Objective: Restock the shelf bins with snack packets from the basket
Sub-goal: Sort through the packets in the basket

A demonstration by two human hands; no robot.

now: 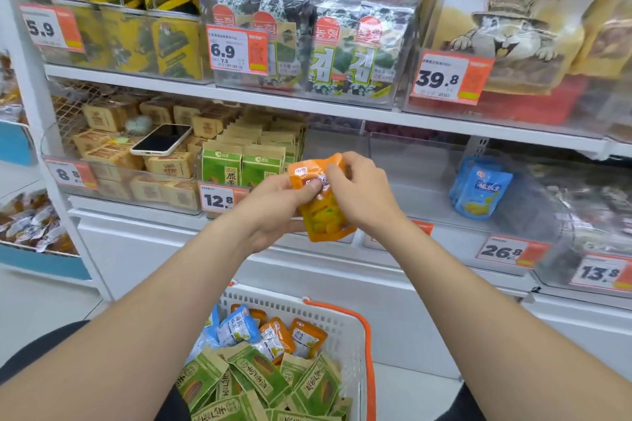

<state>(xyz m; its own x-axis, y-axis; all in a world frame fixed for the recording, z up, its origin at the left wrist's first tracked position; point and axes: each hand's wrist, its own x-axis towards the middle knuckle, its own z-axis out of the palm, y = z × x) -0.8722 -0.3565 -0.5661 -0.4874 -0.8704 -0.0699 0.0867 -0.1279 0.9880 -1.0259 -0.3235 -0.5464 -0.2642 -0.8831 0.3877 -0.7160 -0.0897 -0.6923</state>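
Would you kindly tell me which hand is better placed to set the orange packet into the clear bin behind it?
Probably the right hand: it pinches the orange packet near its top and lies closer to the clear bin. The left hand grips the packet over by the green packets.

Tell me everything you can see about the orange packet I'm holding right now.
The orange packet is a small glossy pouch, plastic by its look, with a white-and-red label near the top and yellow pieces pictured on the lower half. It is held roughly upright, slightly tilted, in the air above the basket. The left hand pinches its upper left part, thumb on the label; the right hand pinches its top right edge.
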